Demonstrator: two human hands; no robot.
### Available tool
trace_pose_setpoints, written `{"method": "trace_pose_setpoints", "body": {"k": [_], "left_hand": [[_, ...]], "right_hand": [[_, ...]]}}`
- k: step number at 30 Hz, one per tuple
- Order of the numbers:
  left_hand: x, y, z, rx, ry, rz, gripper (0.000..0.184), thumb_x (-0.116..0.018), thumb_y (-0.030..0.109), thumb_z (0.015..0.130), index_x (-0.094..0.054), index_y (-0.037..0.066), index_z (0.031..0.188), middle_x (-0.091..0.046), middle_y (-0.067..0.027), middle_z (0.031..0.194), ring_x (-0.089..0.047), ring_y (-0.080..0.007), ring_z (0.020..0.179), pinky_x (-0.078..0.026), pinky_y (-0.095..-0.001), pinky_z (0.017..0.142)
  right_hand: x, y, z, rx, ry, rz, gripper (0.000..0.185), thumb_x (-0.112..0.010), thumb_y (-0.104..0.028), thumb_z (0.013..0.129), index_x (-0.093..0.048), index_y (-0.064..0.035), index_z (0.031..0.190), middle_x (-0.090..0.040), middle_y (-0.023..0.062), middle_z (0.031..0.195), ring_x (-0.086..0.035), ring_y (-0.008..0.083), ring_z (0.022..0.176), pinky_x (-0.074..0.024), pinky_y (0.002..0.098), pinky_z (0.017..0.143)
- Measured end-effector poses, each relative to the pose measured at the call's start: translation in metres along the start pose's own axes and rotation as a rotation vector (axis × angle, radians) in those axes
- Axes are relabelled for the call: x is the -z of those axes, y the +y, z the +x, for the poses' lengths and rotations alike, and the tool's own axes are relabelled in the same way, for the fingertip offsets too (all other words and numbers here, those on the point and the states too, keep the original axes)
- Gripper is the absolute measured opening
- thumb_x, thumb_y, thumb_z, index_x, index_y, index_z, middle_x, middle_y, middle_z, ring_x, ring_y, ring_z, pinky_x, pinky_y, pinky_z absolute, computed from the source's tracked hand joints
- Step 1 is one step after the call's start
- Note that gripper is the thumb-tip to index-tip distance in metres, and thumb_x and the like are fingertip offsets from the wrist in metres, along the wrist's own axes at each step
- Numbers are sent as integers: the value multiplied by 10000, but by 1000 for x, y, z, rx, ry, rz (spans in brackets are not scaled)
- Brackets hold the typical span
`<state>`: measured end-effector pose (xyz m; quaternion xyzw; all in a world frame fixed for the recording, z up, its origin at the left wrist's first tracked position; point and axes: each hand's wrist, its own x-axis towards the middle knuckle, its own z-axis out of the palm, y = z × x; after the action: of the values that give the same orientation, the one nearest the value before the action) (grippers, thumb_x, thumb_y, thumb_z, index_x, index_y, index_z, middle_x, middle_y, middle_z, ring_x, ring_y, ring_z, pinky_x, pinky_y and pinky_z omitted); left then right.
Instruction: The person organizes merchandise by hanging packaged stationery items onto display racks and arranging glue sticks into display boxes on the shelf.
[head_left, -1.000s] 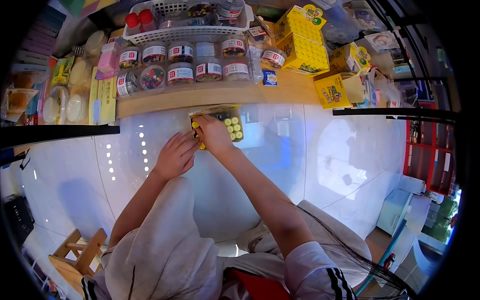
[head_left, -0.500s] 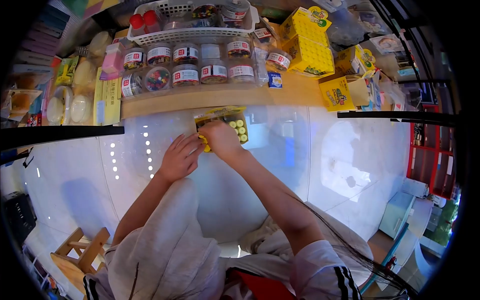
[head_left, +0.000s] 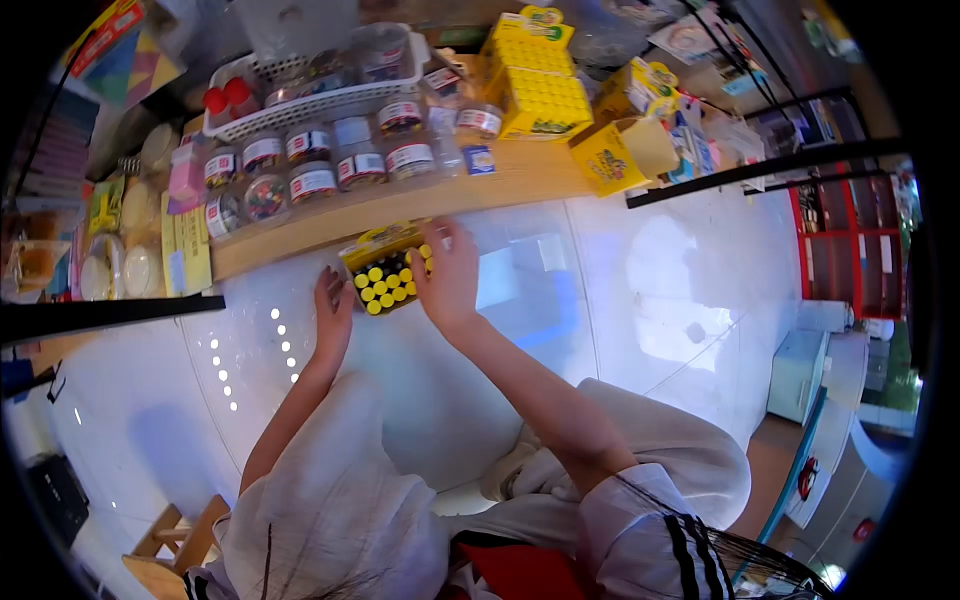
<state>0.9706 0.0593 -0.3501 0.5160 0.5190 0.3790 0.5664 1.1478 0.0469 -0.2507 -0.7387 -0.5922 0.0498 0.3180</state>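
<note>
A yellow open-topped box [head_left: 362, 292] sits on the pale floor just in front of the wooden shelf, its printed flap raised at the back. Inside it, several small tubes with round yellow ends [head_left: 387, 299] stand packed together, with darker gaps behind. My left hand [head_left: 335, 298] is at the box's left side, fingers apart and holding nothing I can see. Over the right end of the box is my right hand [head_left: 448, 275], thumb and fingers spread around its edge and the tubes there. Whether the right fingertips press on a tube cannot be made out.
On the wooden shelf [head_left: 520, 185] stand several labelled clear jars [head_left: 312, 181], a white basket [head_left: 300, 105], stacked yellow boxes [head_left: 540, 105] and a tipped open yellow carton [head_left: 610, 165]. A wooden stool [head_left: 170, 550] is at the lower left. Red shelving [head_left: 850, 245] stands far right.
My hands have moved apart: the left drew back to the box's left side, the right shifted from inside the box to its right end. More yellow tube ends show. The view has tilted.
</note>
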Motion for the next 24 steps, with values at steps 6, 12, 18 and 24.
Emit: {"method": "trace_pose_setpoints", "body": {"k": [6,12,18,24], "left_hand": [[-15,11,5,276,-222,-194,566,-500,170,880,-205,30,1342,-345,-114,1323,-373,-211,1198,-343,-326,964],[-20,53,-20,464,-338,-373,560,-390,178,914,-62,230,1364,-289,-56,1363,-356,-224,1225,-343,-436,972],[-58,159,-21,466,-508,-181,610,-391,202,920,-4,226,1391,-270,-53,1380,-362,-207,1222,-367,-436,949],[-157,227,50,451,-574,-222,469,-398,285,922,-212,186,1341,-406,-42,1270,-426,-191,1146,-381,-410,925]], "right_hand": [[-40,54,-28,-492,-427,335,429,-523,-296,818,-475,37,1085,-567,288,942,-544,428,883,-443,446,761],[13,34,-25,-373,-403,294,359,-462,-188,841,-460,43,1116,-565,267,895,-551,419,802,-446,462,710],[130,67,27,-222,-461,291,228,-434,-177,860,-480,17,973,-558,269,825,-528,441,792,-426,479,687],[168,139,108,-139,-89,206,292,-430,-221,864,-576,19,783,-587,240,726,-573,402,749,-463,463,649]]}}
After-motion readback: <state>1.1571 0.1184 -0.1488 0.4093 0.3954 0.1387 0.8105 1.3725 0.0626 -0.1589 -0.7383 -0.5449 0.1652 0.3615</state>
